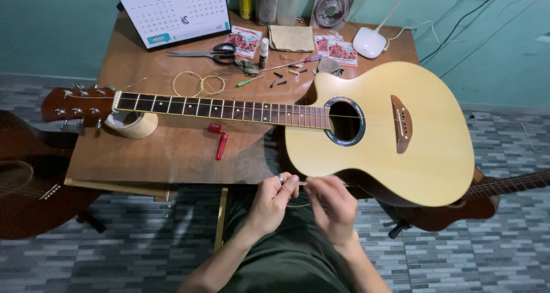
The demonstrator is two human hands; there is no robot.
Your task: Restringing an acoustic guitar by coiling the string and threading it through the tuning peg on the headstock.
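Seated at a brown wooden table (172,155), seen from above, with an acoustic guitar (378,132) laid flat across it, body to the right and overhanging the near edge, neck running left. Neck propped near the headstock (77,107) on a roll of tape (133,124), likely to keep the tuners off the tabletop. Both hands held close together just off the table's near edge, over the lap. Left hand (274,200), ring on one finger, closed in a pinch on a thin guitar string (302,183); right hand (331,204) curled with fingertips drawn together on the same wire, seemingly so the fine strand stays taut and under control. Exact run of the string hard to make out, too thin against the hands. Red string winder (219,139) left within easy reach below the neck, coiled old strings (200,85) set aside above it. Scissors (213,53), string packets (342,51), a folded cloth (291,38) and a calendar (172,9) ranged along the far edge, clear of the work. Two more guitars on the floor, left and right.
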